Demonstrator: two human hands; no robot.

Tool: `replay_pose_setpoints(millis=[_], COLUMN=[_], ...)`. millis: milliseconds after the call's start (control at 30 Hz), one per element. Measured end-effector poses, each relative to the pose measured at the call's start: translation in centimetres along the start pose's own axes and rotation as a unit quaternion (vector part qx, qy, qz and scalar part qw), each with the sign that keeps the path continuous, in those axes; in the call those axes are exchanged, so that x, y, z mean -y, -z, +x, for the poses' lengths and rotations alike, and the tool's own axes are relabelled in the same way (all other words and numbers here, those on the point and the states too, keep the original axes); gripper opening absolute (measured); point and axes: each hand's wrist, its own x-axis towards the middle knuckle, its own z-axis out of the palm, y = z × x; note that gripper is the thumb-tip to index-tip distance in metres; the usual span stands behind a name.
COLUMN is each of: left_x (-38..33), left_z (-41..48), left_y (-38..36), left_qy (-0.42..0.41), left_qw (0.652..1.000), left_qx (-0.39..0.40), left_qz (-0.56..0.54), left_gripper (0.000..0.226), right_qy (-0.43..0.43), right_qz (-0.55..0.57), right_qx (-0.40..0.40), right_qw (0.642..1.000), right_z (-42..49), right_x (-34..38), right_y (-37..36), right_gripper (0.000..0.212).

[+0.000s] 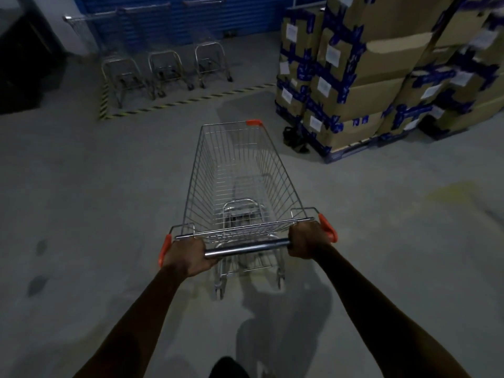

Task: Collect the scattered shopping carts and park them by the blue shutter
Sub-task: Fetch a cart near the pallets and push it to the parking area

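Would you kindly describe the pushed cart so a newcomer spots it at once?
From the blue shutter, come forward past the striped floor tape. The cart stands alone mid-floor; unlike the three parked carts, the left hand and right hand grip its handle.

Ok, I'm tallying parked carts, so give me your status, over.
Gripping the handle: left hand, right hand. This cart points at three parked carts by the blue shutter. Right of it, stacked boxes and a dark floor object.

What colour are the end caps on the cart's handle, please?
The end caps are orange; head view.
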Motion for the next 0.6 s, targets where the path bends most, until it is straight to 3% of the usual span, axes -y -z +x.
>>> replay_pose_setpoints(millis=[233,400,500,600], left_x=[1.7,3.7,5.0,6.3], left_z=[19.4,34.0,42.9,51.9], left_y=[3.2,5.7,7.3,8.8], left_qy=[-0.015,-0.026,-0.023,-0.016], left_qw=[0.999,0.998,0.997,0.999], left_qx=[-0.036,-0.05,-0.07,-0.041], left_qz=[0.01,0.012,0.014,0.009], left_gripper=[0.093,0.09,0.092,0.092], right_qy=[-0.016,0.009,-0.025,-0.042], right_qz=[-0.013,0.009,-0.018,-0.014], right_qx=[-0.004,-0.055,-0.006,0.004], right_qw=[1.0,0.998,0.999,0.999], right_z=[18.5,32.3,40.9,49.0], right_x=[-5.1,-8.5,-10.4,-12.3], right_y=[3.6,6.8,9.1,11.0], right_gripper=[0.028,0.022,0.029,0.034])
